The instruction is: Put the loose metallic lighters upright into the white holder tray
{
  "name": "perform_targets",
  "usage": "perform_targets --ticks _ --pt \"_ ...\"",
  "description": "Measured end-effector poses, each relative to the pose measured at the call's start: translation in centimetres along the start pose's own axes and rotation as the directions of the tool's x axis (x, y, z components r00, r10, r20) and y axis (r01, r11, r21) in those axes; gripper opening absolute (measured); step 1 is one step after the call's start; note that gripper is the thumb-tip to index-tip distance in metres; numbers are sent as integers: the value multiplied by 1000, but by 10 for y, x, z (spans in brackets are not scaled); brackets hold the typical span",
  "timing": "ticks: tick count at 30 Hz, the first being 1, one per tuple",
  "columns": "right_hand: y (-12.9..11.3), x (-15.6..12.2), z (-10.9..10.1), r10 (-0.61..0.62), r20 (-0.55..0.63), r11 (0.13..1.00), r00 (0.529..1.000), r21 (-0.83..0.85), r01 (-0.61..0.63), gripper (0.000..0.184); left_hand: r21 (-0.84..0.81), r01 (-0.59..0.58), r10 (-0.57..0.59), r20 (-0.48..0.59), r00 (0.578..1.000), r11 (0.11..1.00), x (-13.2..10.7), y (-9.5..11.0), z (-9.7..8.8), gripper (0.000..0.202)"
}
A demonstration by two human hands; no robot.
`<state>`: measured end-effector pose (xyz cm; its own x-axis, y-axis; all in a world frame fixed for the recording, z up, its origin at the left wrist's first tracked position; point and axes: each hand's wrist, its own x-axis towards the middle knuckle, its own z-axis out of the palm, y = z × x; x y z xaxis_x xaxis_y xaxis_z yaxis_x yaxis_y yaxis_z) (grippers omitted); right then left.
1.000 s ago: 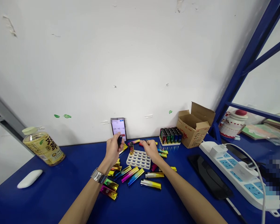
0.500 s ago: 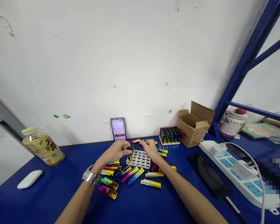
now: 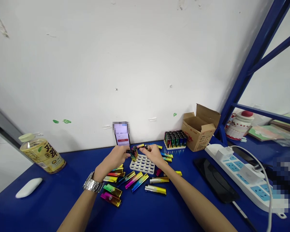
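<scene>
My left hand [image 3: 118, 156], with a metal watch on the wrist, is closed on a lighter with a black top [image 3: 129, 151] at the left side of a white tray with holes [image 3: 143, 166]. Beside it, a shiny dark-topped lighter [image 3: 134, 150] stands upright in the tray's far left corner. Over the tray's far right part, my right hand [image 3: 153, 154] pinches another lighter [image 3: 146, 147], mostly covered by the fingers. Loose metallic lighters [image 3: 140, 183] in yellow, pink, blue, green and red lie around the tray's near and side edges.
A full rack of upright lighters [image 3: 175, 141] stands back right, beside an open cardboard box [image 3: 199, 132]. A propped phone [image 3: 122, 137] leans on the wall. At right lie a black phone [image 3: 215, 180] and a power strip [image 3: 246, 180]; at left, a bottle [image 3: 43, 154] and white case [image 3: 29, 188].
My left hand has shifted the lighter it holds slightly left and up, so it now tilts away from the tray corner. My right hand has turned a little and shows a black lighter top.
</scene>
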<state>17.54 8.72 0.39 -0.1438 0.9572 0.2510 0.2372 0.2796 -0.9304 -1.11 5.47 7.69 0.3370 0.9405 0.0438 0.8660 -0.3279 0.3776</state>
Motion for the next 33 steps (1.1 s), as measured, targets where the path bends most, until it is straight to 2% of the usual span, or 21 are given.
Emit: perform_targets --ticks 5,8,10,11,13,15,18,21,23,26,30,33 --pt "0 -1 1 -25 5 1000 1000 6 25 40 44 -24 25 -20 999 999 3 -5 7 16" --pt "-1 -2 0 -39 4 997 999 67 39 21 57 -62 61 19 998 996 5 -5 13 18" --pt "-1 -3 0 -37 14 993 999 112 35 6 89 -50 49 19 999 995 5 -3 15 17" --pt "-1 -3 0 -33 25 991 999 132 30 5 107 -32 32 7 999 994 5 -1 15 18" --pt "0 -3 1 -37 55 985 998 171 27 11 118 4 1 -44 999 993 4 3 14 24" --pt "1 -3 3 -65 101 978 993 205 43 13 67 -11 19 -122 992 998 2 8 10 29" --pt "0 -6 6 -128 202 954 971 293 65 25 -43 -172 158 -230 960 984 -1 16 7 31" --pt "-4 -11 9 -140 316 917 938 398 3 40 -127 -344 317 -193 929 930 -3 23 5 34" --pt "-7 -13 8 -137 379 894 915 444 -50 44 -169 -372 353 -134 926 913 -4 26 3 30" --pt "-10 -13 4 -167 360 878 918 478 -28 50 -161 -271 256 -109 961 949 -5 27 -2 24" --pt "-11 -10 -1 -164 199 900 966 431 64 47 -11 -67 66 -66 996 998 -6 23 -7 37" --pt "-5 -9 -3 -136 171 926 976 372 64 47 68 -32 35 -41 999 997 -5 20 -4 37"
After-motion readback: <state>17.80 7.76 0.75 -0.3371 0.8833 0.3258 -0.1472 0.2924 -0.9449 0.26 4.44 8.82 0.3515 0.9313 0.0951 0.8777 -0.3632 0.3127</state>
